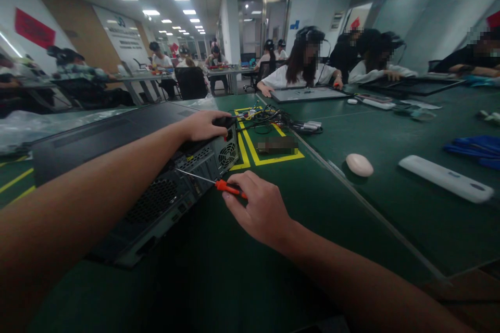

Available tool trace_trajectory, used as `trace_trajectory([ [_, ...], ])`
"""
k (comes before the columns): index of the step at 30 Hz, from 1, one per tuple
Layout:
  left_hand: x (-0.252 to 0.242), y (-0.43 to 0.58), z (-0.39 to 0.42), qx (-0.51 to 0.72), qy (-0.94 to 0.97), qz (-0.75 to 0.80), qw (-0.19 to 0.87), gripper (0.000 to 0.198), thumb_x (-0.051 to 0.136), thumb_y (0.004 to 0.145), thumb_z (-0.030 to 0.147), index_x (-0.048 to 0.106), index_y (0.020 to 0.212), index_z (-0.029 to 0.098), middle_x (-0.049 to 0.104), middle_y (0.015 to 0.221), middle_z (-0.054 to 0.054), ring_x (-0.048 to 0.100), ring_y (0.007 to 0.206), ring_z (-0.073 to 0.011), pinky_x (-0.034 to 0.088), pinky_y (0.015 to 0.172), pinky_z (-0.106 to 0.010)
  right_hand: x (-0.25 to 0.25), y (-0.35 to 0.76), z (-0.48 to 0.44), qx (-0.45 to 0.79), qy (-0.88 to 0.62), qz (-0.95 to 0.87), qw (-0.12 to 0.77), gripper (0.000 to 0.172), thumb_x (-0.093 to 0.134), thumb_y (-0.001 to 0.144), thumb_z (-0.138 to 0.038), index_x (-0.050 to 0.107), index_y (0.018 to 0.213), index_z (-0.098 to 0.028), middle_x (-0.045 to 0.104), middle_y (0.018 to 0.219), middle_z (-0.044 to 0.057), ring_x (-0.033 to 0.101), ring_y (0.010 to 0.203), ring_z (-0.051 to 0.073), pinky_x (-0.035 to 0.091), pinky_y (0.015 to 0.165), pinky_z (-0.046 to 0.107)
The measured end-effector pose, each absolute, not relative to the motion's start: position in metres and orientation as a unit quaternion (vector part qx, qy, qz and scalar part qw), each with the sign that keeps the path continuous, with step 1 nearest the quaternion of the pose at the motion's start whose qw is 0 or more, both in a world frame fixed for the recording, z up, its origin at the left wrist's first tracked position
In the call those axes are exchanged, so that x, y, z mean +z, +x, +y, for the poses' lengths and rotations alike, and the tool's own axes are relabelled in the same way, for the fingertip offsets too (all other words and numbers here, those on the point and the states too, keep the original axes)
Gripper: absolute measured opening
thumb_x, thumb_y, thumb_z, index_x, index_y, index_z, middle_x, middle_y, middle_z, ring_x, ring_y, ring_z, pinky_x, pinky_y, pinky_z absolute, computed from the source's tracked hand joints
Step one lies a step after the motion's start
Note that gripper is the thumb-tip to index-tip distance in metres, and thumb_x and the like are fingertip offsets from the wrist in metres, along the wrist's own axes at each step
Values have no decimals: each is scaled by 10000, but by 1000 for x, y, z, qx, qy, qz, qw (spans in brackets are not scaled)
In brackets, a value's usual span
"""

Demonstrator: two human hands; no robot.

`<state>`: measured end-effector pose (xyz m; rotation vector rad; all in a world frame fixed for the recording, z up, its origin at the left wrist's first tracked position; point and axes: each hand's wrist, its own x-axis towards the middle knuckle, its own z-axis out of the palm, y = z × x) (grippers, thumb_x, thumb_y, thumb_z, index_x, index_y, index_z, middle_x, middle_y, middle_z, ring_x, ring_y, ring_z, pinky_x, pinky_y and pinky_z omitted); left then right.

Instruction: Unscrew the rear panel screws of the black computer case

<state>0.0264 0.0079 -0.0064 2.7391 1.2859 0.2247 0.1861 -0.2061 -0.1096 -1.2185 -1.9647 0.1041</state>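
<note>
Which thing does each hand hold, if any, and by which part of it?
The right hand holds the screwdriver by its handle. The left hand rests on the case; whether it grips anything there cannot be told.

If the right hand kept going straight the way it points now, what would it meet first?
Most likely the vented rear of the computer case: the right hand aims its orange screwdriver that way, so the tip would arrive before the hand. Whether the tip touches now is unclear.
</note>
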Motion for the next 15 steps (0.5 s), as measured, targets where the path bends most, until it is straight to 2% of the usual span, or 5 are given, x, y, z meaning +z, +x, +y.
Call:
trace_trajectory([
  [9,-8,25,10,83,909,405,52,793,564,812,551,551,1539,235,663,1455,-100,621,1306,-315,433,1154,-426,-107,184,-206,48,-505,-771,384,248,531,1041,-349,695,1106,-174,712,989,74,660,855,204,470,723,323],
  [15,-7,25,10,85,907,408,53,780,572,802,549,561,1528,262,675,1439,-88,627,1292,-323,441,1139,-441,-112,184,-204,58,-484,-776,400,284,568,1014,-350,626,1236,-182,729,1132,105,688,967,244,511,804,366],
])
